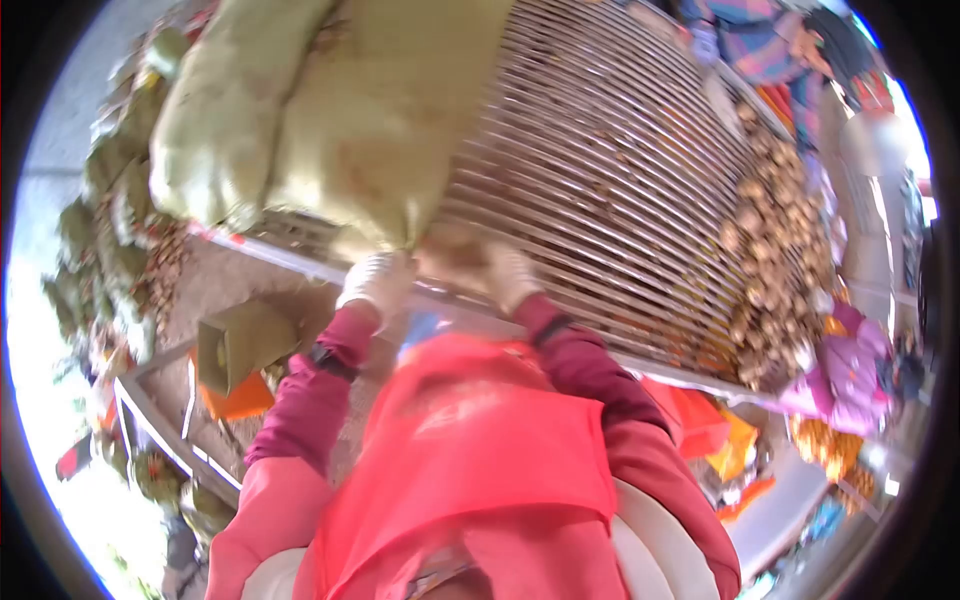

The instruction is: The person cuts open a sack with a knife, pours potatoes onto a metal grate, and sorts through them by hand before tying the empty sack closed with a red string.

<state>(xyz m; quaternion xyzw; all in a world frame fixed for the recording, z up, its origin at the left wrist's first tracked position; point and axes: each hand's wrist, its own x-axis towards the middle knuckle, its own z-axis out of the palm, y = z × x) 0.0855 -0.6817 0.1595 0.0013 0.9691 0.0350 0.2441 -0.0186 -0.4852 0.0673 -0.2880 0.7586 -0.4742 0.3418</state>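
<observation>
A large pale green woven sack (370,120) lies on the slatted metal rack in front of me. My left hand (375,283), in a whitish glove, is closed at the sack's near lower corner. My right hand (512,275), also gloved, is over the rack's near edge, just right of that corner. Motion smears its fingers. Between the two hands is a brownish blur that I cannot make out.
Brown lumpy produce (780,250) is heaped at the rack's right end. People in purple (850,365) and plaid (745,40) clothing are beside it. A cardboard box (245,345) stands below left, near a metal frame (160,430). Several green sacks (120,200) lie further left.
</observation>
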